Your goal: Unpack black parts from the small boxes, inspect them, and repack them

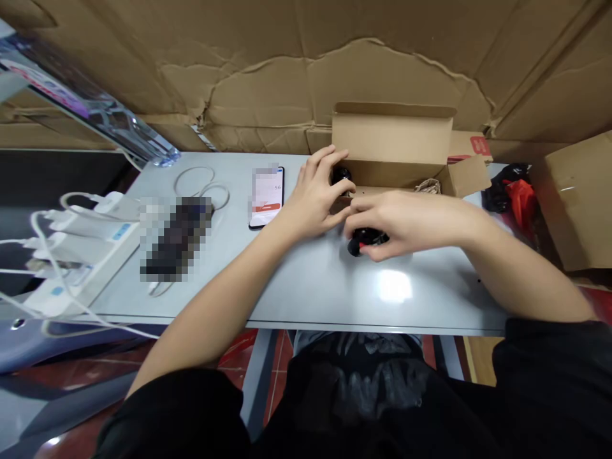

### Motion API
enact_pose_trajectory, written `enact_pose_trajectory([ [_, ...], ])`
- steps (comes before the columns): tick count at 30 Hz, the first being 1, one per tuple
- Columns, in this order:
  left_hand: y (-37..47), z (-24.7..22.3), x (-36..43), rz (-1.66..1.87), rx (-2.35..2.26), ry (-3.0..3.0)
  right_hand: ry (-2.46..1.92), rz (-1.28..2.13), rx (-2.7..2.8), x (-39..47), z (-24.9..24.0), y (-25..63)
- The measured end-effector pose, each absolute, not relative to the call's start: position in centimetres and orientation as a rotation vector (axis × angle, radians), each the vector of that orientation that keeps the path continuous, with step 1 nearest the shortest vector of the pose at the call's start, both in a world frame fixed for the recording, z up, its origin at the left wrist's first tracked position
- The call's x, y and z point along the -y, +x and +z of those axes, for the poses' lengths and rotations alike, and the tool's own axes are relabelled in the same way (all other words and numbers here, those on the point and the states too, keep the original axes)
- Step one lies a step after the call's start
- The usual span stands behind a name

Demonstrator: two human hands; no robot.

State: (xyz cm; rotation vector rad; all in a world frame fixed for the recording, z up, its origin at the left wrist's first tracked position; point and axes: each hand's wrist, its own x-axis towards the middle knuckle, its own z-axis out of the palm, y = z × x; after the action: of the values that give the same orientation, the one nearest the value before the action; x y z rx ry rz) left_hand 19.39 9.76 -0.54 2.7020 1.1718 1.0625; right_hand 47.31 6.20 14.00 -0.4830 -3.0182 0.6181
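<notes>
A small cardboard box (406, 173) stands with its lid raised at the back of the table. My left hand (316, 194) grips its left end, the thumb along the front side and the fingers curved over the edge. Near those fingers a glossy dark round thing (342, 174) shows inside the box. Just in front of the box, my right hand (389, 220) is closed around a small black object (354, 247) with a bit of red on it. My palm and fingers cover most of that object, so its kind cannot be made out.
Crumpled brown paper (428, 185) lies in the box. To the left are a lit phone (268, 197), a blurred-out dark device (176, 239) with a cable, and a white power strip (102, 255). Black and red bags (519, 194) and a larger carton (581, 197) stand right.
</notes>
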Motion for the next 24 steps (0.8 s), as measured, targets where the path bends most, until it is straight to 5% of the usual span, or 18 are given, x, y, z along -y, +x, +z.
enact_pose_trajectory([
  [8, 19.8, -0.1, -9.8, 1.019, -1.203, 2.679, -0.756, 1.243, 2.419, -12.3, 15.2, 52.4],
  [13, 19.7, 0.5, -9.5, 0.988, -1.203, 2.659, -0.906, 1.176, 1.805, -13.5, 13.2, 51.7],
  [24, 19.9, 2.5, -10.8, 0.808, -1.224, 2.704, -0.909, 1.18, 1.817, -14.3, 10.3, 50.1],
])
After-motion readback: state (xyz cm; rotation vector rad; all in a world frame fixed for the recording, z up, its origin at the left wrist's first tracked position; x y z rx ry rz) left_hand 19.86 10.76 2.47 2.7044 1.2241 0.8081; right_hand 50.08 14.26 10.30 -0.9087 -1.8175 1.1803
